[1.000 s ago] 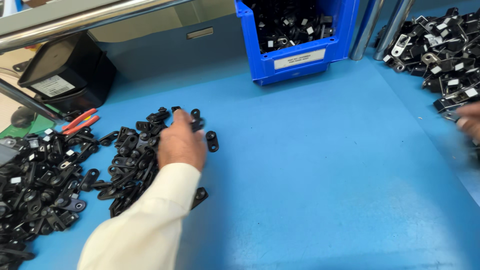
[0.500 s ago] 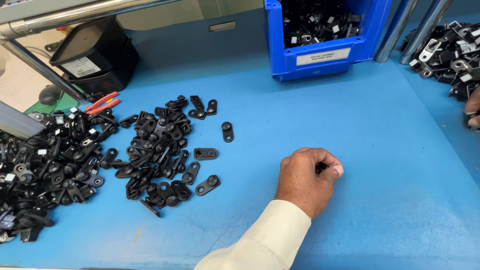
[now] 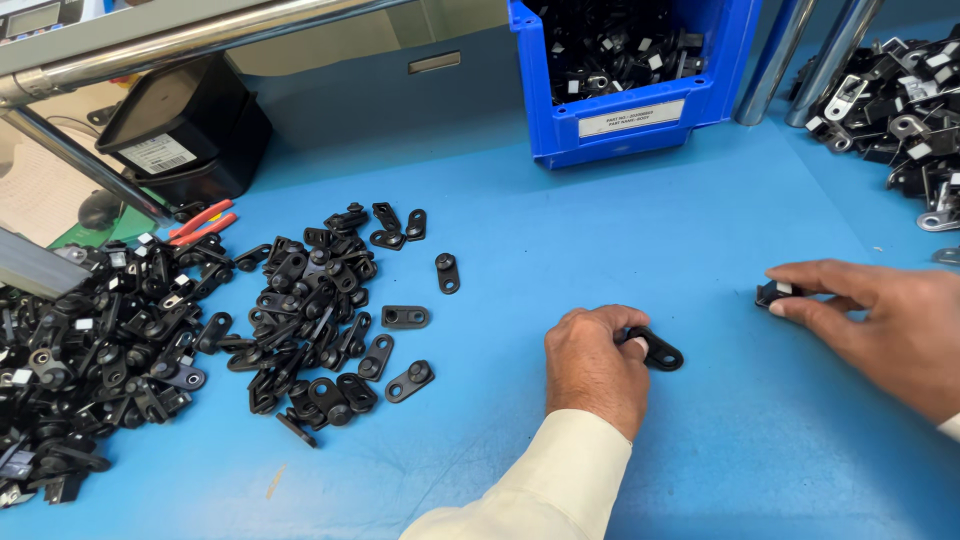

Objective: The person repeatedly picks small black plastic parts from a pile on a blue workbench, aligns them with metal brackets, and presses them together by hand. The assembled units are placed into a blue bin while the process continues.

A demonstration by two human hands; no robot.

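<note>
blue workbench top (image 3: 620,230). left hand (image 3: 592,368): fingers curled, pinching small flat black plastic link plate (image 3: 660,352) at centre. right hand (image 3: 880,315): fingertips closed on small black clip (image 3: 776,293). judged light, stiff, smooth; grip edges.

A blue surface (image 3: 620,230) carries everything. At its far edge stands a blue plastic bin (image 3: 630,100) with a white label on its front wall, filled with small black parts. Just right of the bin, two shiny metal posts (image 3: 775,60) rise out of view. In the far right corner lies a heap of black and silver metal brackets (image 3: 890,110). On the left, a loose scatter of flat black plastic links (image 3: 310,320) spreads across the surface, with a denser pile of black clips (image 3: 80,360) beside it at the left edge. Red-handled pliers (image 3: 200,222) lie behind that pile, near a black labelled box (image 3: 180,135). A slanted metal rail (image 3: 180,45) crosses above.
</note>
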